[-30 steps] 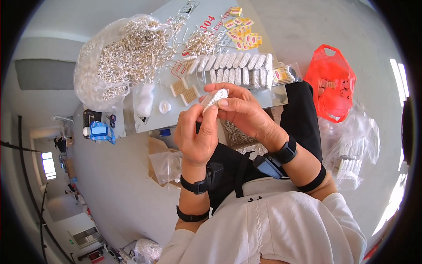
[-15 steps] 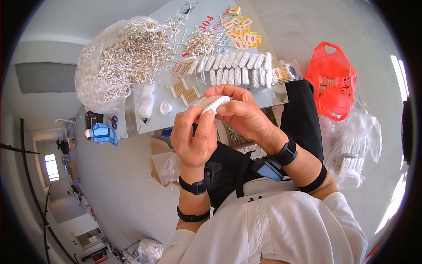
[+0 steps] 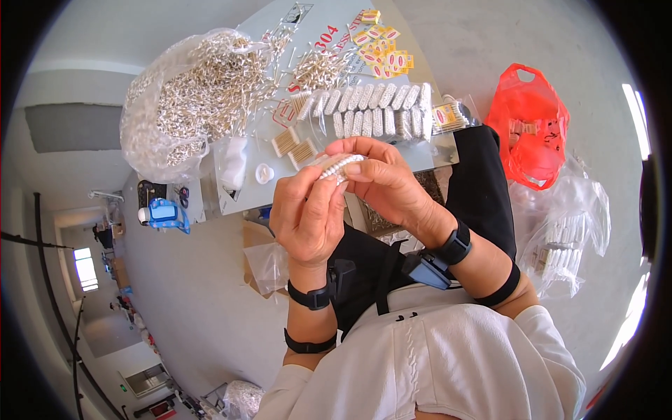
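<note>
A small bundle of cotton swabs, its white tips facing me, is pinched between both hands above the near edge of the table. My left hand grips its left end with thumb and fingertips. From the right, my right hand closes over the other end, thumb on the tips. Clear film seems to lie around the bundle, though the fingers hide most of it. Just beyond my hands are two flat bundles of swabs with wooden sticks, and rows of packed swab bundles.
A large clear bag of loose swabs stands at the table's left, with a loose heap beside it. Yellow-and-white labels lie at the back. A small round container sits near the front edge. A red plastic bag is at right.
The swab bundle has tilted slightly in my fingers, and my left fingers have shifted a little. Both hands keep their hold in nearly the same place.
</note>
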Demonstrator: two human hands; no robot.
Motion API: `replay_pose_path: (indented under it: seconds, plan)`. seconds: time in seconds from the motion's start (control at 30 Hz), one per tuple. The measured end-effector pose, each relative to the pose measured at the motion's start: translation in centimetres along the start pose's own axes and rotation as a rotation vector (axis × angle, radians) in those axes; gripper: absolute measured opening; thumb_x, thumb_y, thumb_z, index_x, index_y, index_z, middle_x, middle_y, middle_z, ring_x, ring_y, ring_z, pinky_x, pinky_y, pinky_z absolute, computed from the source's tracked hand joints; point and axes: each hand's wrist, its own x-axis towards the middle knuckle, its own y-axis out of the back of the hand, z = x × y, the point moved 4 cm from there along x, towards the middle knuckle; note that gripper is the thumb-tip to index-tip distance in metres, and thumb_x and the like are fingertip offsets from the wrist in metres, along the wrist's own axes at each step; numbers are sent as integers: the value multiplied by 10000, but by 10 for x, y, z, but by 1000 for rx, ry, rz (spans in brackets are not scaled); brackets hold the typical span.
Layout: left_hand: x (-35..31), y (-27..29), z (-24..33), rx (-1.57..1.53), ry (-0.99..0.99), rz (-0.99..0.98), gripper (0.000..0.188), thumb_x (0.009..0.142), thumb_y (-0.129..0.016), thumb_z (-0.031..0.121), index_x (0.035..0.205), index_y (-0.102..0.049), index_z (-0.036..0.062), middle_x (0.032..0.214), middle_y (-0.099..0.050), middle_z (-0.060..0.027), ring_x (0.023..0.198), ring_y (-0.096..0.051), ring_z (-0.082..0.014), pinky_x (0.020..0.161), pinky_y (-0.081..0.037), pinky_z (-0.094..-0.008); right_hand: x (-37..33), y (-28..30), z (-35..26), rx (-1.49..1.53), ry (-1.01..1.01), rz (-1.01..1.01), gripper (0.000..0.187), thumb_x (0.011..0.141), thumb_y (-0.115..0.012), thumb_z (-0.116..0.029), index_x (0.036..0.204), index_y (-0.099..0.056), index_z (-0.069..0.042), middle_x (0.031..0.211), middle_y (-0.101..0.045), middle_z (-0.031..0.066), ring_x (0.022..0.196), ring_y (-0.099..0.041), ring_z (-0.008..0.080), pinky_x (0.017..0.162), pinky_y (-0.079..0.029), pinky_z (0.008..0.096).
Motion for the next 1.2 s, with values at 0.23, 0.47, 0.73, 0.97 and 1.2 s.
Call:
replay_pose_path:
  seconds: [0.23,0.47,0.73,0.97,1.2]
  plan:
    - [0,-2,3,-13,-13,-22,291,690,-739,-9,948,-610,26,937,-631,-122,704,-586,-257,579,-488,-308,3,8,6,-51,-3,-3,394,756,-652,-103,1110,-532,21,1082,-600,128,953,-593,177,856,-483,322]
    - [-4,-3,-3,-104,37,-21,321,694,-738,-12,972,-589,47,943,-641,-126,706,-586,-257,581,-479,-303,4,10,8,-10,-22,-23,396,744,-667,-95,1100,-527,3,1080,-597,120,960,-589,184,887,-464,328]
    - [-4,-5,-1,7,-69,-24,319,691,-738,-15,971,-592,33,939,-639,-129,686,-583,-252,544,-480,-302,2,11,16,136,-55,-10,355,765,-694,-93,1077,-532,-47,1037,-598,75,963,-575,173,903,-442,337]
    - [1,-5,6,108,-83,-107,230,719,-713,-44,911,-594,2,916,-640,-139,678,-573,-266,576,-483,-318,3,15,14,108,-8,39,344,758,-692,-28,1063,-535,-47,1028,-599,78,942,-577,167,888,-451,325]
    - [-4,-5,-12,-212,368,-46,284,704,-732,-9,962,-615,7,851,-605,-69,673,-533,-108,527,-412,-213,4,14,7,12,76,91,397,727,-716,29,1060,-505,-15,897,-613,86,838,-611,154,783,-493,285]
